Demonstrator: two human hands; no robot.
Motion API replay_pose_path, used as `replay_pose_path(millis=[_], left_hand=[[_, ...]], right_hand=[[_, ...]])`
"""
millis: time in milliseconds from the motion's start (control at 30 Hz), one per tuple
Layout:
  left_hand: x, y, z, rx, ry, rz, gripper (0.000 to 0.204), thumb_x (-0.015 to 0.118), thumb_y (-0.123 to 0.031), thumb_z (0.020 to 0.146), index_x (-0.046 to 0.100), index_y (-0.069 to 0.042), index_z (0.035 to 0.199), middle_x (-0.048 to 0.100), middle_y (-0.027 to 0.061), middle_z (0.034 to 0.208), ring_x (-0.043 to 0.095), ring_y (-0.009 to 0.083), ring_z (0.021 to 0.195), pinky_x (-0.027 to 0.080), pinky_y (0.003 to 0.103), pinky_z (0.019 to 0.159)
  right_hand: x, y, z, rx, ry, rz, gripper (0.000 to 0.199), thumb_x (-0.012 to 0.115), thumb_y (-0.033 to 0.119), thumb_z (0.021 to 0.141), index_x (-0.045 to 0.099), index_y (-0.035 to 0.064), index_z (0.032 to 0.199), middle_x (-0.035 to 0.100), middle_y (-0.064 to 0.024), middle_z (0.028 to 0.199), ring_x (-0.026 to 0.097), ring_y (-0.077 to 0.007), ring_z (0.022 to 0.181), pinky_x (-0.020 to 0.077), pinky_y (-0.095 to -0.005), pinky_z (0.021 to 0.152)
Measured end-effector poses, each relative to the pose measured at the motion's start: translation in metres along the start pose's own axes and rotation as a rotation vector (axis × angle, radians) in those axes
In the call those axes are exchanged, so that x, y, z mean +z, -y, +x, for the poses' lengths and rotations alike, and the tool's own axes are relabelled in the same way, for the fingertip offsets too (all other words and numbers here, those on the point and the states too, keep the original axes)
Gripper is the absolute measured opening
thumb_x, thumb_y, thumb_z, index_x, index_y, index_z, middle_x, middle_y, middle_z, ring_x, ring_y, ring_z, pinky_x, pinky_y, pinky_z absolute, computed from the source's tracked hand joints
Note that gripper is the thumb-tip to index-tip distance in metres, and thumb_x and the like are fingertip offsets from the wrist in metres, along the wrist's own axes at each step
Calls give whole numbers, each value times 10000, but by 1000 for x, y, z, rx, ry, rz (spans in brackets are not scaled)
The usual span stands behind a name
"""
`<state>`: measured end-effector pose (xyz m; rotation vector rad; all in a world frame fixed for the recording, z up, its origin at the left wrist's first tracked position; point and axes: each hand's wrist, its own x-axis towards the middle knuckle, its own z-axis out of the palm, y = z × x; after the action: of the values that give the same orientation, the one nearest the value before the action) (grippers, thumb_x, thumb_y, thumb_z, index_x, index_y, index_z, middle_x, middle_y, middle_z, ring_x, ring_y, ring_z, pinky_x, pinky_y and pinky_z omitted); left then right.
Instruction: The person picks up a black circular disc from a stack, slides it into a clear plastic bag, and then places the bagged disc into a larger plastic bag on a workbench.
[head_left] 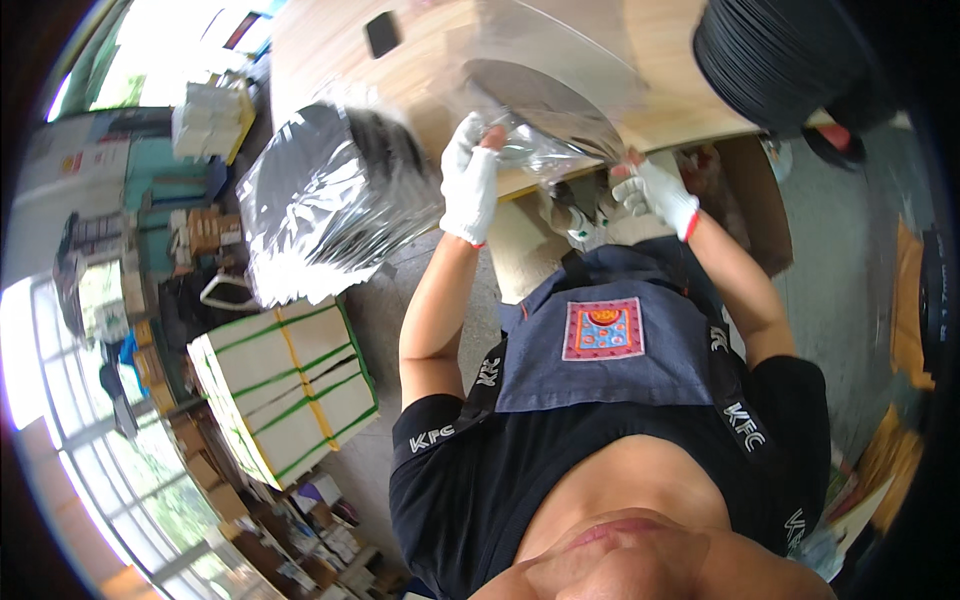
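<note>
A thin dark round disc (550,95) lies at the table's near edge, partly inside a clear plastic bag (545,150) whose crumpled end hangs over that edge. My left hand (468,180), in a white glove with bare fingertips, pinches the bag at the disc's left side. On the disc's right side my right hand (655,193), gloved alike, is closed with thumb and finger at the bag's edge. To the left rises a stack of bagged black discs (335,190). A tall stack of bare black discs (780,65) stands at the right.
The pale wooden table (330,50) bears a black phone (381,35) and a clear plastic sheet (560,40) beyond the disc. A cardboard box (757,200) stands below the table at right. A pale strapped bundle (290,385) sits on the floor at left, near shelves of boxes (205,230).
</note>
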<state>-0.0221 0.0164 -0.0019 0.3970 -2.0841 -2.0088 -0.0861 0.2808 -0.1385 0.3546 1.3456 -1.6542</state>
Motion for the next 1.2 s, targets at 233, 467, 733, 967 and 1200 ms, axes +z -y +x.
replay_pose_path(millis=[233,467,733,967,1200], left_hand=[[-113,-71,-60,249,-413,-113,299,634,-151,899,576,-47,1174,636,48,948,584,130,840,485,278,762],[-309,-77,-75,12,-704,838,282,477,-153,840,588,-77,1089,647,108,980,633,224,901,478,340,811],[-323,-42,-92,-112,-523,1115,471,526,-226,867,472,-291,1330,657,144,976,613,287,707,461,413,642],[-303,-75,-88,81,-537,1421,545,596,-153,859,426,-191,1375,523,181,1325,567,362,1102,448,424,913],[-142,-39,-89,427,-165,593,497,551,56,706,569,28,1203,623,154,1154,589,263,1060,476,364,901]], right_hand=[[129,65,-12,-575,576,60,250,552,314,962,551,71,909,532,-8,712,469,-86,580,376,-242,529],[293,106,2,-450,637,-297,280,643,320,904,612,44,870,616,-20,698,493,-54,503,352,-186,419],[299,56,-128,-760,1303,-1263,520,504,515,891,601,120,1216,651,-106,1127,605,-317,1042,448,-409,932],[353,35,-190,-624,1691,-1293,488,529,489,866,598,74,1114,655,-143,1006,625,-325,928,474,-409,794],[302,61,-204,-754,1694,-792,424,587,388,844,632,73,1124,673,-120,1011,627,-238,963,474,-336,832]])
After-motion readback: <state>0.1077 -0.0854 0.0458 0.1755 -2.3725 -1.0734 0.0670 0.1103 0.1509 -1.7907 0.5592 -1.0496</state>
